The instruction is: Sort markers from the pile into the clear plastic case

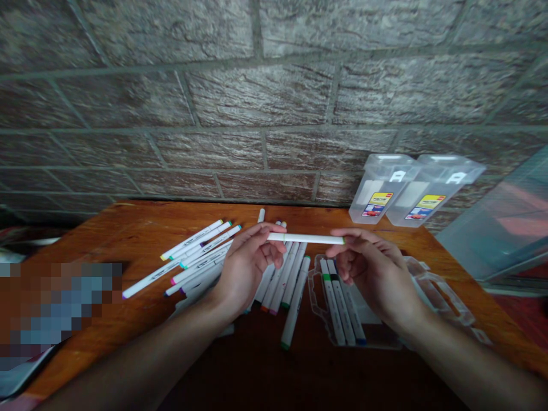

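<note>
Both hands pinch one white marker by its ends and hold it level above the table. My left hand grips the left end, closed at the fingertips. At the other end, where a yellow-green tip shows, my right hand is closed on it. Below the left hand lies a pile of white markers with coloured ends, and more markers fan out under the held one. An open clear plastic case lies beneath the right hand, with several markers side by side in it.
Two clear plastic boxes with yellow and blue labels stand at the back right of the wooden table. A rough brick wall rises behind. On the right is a translucent panel. A blurred-out area covers the left front.
</note>
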Demonstrator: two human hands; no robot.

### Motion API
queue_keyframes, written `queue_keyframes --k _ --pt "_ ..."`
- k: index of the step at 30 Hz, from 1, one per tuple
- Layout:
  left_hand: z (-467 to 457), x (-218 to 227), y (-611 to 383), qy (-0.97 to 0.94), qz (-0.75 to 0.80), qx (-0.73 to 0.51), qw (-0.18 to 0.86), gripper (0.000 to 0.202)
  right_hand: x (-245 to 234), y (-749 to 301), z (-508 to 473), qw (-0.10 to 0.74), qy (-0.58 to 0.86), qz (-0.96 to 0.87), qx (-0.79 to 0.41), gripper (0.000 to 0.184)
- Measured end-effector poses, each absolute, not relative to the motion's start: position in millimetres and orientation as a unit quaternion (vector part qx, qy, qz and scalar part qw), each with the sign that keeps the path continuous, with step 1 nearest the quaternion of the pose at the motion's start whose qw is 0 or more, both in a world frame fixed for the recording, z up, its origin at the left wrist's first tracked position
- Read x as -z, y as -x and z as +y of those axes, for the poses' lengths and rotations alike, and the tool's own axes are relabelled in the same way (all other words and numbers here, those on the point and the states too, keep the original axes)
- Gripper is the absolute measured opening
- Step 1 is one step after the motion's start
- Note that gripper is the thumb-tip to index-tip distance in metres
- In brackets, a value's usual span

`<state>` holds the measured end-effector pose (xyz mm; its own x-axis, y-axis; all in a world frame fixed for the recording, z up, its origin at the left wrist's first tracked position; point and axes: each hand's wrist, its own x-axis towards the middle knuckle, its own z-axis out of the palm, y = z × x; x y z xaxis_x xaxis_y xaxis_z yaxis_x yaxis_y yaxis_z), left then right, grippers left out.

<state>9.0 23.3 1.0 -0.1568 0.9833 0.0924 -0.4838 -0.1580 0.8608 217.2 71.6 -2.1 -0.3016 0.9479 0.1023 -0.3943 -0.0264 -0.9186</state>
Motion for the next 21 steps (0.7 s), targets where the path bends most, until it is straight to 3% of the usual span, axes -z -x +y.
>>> queue_keyframes --k 10,21 --pt "23.4 0.1 -10.0 -0.351 0.365 -0.673 0.539 0.018 9.0 -214.6 72.5 0.526 0.310 -0.537 -0.582 0.021" --pt "21.7 0.3 -12.1 -0.390 0.354 -0.664 0.530 0.019 8.9 -213.8 76.9 0.533 0.332 -0.488 -0.606 0.024"
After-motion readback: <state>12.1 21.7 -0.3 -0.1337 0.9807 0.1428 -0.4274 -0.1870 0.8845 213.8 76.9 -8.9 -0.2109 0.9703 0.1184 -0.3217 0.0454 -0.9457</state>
